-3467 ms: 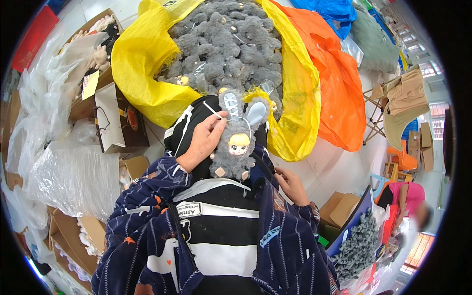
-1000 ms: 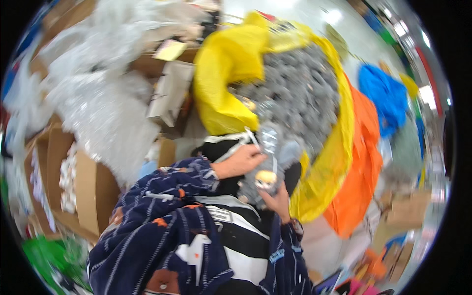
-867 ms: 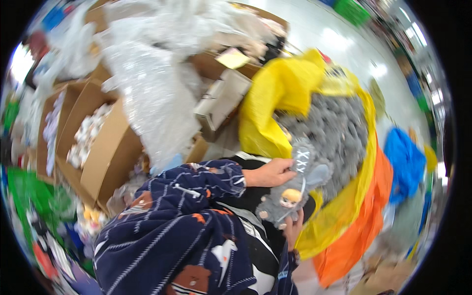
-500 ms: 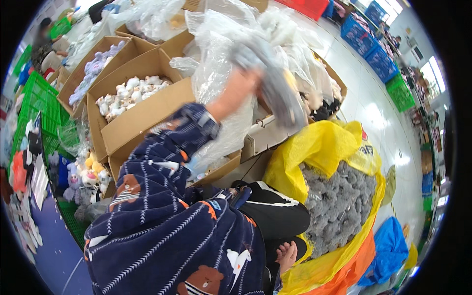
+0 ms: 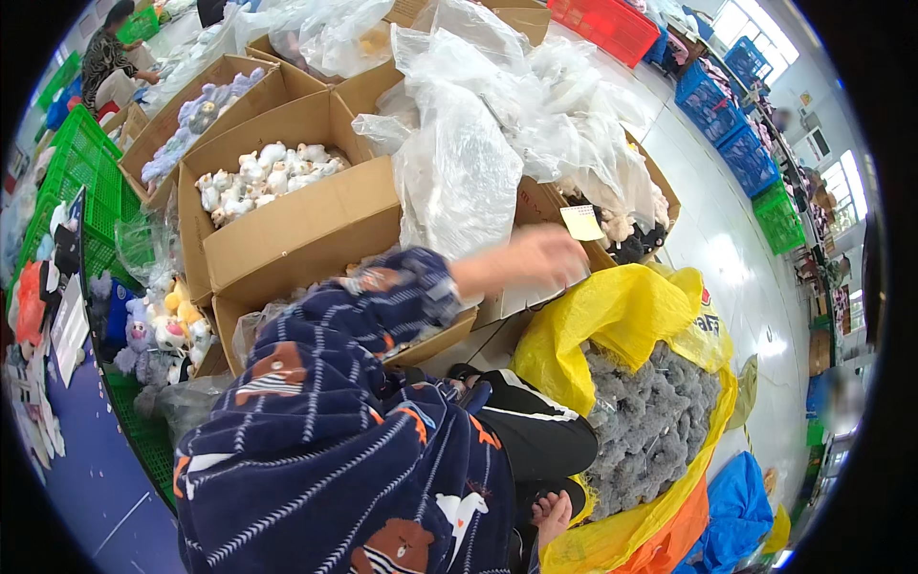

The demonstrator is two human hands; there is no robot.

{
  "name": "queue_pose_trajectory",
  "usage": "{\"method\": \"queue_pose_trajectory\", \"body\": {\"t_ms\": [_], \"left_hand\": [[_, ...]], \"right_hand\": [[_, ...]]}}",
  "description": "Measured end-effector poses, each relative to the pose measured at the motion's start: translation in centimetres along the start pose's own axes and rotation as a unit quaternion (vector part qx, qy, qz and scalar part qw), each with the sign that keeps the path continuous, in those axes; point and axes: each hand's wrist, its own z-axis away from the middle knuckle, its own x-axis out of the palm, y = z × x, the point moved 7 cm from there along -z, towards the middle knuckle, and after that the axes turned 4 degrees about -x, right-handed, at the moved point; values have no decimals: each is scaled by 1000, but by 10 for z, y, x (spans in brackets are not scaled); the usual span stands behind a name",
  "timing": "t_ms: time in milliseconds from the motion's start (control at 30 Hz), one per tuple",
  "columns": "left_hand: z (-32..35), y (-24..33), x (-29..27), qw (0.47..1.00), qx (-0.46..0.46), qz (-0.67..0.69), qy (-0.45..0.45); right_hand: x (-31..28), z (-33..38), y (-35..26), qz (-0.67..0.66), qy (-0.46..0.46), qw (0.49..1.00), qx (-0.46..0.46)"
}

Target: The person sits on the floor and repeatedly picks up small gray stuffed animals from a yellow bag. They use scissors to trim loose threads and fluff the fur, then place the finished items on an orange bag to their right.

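Note:
My left hand (image 5: 532, 260), smeared by motion, reaches across in front of me, just above a pale box flap (image 5: 516, 301). No object shows in it, and its fingers are too blurred to read. Beside it stands a yellow woven sack (image 5: 612, 292), its mouth spread wide around a heap of grey fluffy plush pieces (image 5: 650, 421). Low in the picture, my right hand (image 5: 551, 515) rests by my dark-trousered knee. Its fingers are curled, and whatever they may hold is hidden.
An open carton (image 5: 301, 230) of white plush toys stands ahead left. Clear plastic bags (image 5: 459, 143) drape over further cartons, one bearing a yellow paper slip (image 5: 581, 222). Green crates (image 5: 96, 182) stack at left; a blue bag (image 5: 732, 517) lies right. Another person (image 5: 110, 62) sits far left.
The blurred grey thing that was in my left hand is gone from it. That hand has come lower, toward the yellow sack. My right hand stays by the knee.

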Motion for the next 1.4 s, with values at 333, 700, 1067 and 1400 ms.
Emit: {"method": "queue_pose_trajectory", "body": {"t_ms": [333, 700, 1067, 1400], "left_hand": [[3, -77, 273, 863, 260, -232, -366], [43, -146, 359, 753, 291, -408, -427], [25, -158, 378, 758, 252, -404, -445], [16, -164, 383, 770, 236, -386, -451]], "right_hand": [[-69, 1, -15, -86, 171, 979, -70], [-168, -40, 85, 9, 339, 935, -109], [-130, -217, 48, 80, 263, 946, -170], [-92, -275, 88, -9, 187, 981, -49]]}}
